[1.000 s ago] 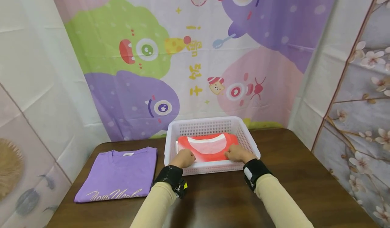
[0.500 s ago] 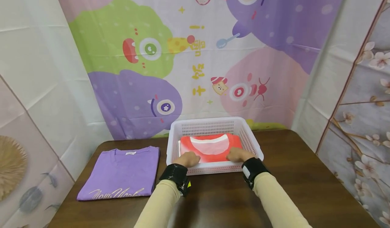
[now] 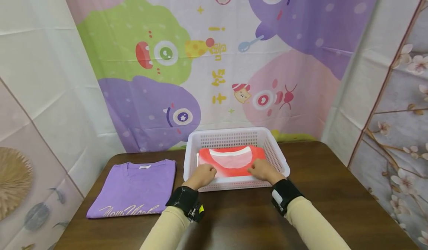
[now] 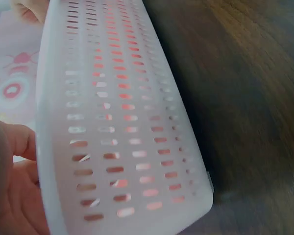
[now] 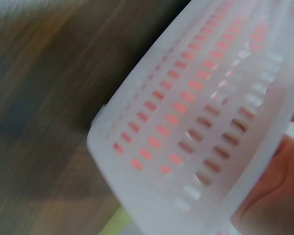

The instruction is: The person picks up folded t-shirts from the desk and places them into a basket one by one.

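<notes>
Red shirt [image 3: 230, 161] lies folded inside the basket [image 3: 235, 185], which stands on the table [image 3: 240, 224]. Left hand [image 3: 201, 175] and right hand [image 3: 266, 170] reach over the near rim, fingers bent downward beside the red fabric. The basket wall and blur obscure the fingertips; finger opening and any hold cannot be determined. Purple shirt [image 3: 135, 188] lies folded left of the basket.

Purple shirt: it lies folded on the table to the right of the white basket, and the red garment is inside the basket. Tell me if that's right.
Not quite: the head view shows the purple shirt folded on the table to the left of the white basket, with the red garment inside it.
</notes>
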Demonstrator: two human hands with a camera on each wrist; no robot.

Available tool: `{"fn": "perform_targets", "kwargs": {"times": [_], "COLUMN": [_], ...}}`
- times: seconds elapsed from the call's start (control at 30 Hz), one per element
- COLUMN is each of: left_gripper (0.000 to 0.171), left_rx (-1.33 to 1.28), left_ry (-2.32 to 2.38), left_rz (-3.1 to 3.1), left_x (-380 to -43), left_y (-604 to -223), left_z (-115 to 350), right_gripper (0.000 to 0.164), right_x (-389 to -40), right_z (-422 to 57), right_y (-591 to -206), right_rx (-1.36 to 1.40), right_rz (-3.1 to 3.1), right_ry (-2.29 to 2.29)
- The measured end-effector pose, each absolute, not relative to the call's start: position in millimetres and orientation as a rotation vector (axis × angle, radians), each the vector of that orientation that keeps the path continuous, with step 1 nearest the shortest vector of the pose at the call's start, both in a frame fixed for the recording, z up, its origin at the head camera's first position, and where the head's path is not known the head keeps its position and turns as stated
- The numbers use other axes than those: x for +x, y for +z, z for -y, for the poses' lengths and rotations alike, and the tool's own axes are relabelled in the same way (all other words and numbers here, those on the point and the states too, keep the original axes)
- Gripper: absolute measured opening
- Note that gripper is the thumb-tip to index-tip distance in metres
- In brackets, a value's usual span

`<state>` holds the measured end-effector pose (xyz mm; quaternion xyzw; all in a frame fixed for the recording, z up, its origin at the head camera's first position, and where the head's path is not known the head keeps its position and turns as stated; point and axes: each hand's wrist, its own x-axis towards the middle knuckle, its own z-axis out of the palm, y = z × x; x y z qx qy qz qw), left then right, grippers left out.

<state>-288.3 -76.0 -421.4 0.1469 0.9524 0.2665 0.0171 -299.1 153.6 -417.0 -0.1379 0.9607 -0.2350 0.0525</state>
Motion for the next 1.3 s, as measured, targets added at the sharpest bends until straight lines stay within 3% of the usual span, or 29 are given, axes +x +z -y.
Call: {"fn": "perform_targets", "kwargs": {"times": [0.23,0.47,0.8,0.9,1.07,1.3], "left_gripper": [0.028,0.023,0.023,0.024,0.027,0.039], "left_rx": [0.415,0.266,0.081,-0.049,-0.393,-0.934], "left_ry": [1.187,1.572,1.681,1.629,1.577,1.531], "left_rz": [-3.041,-3.189,-3.352,-3.375,-3.373,-3.271], "left_x": [-275,-258,-229,-218,-202,-185], "left_y": [-413,-413,-426,-436,-453,-476], "left_z": [103,141,193,212,248,305], "right_gripper": [0.017,0.012,0.014,0.013,0.015,0.033], "right_x": [-279,-249,-216,-208,-196,-194], "right_z": [-127,-76,-4,17,54,84], "right_y": [-412,-413,-418,-429,-454,-478], "right_rx": [-0.431,-0.562,-0.790,-0.674,-0.199,0.261], "right_rz": [-3.071,-3.058,-2.714,-2.594,-2.300,-1.774], "right_ry": [-0.950,-1.433,-1.709,-1.791,-1.955,-2.115]}}
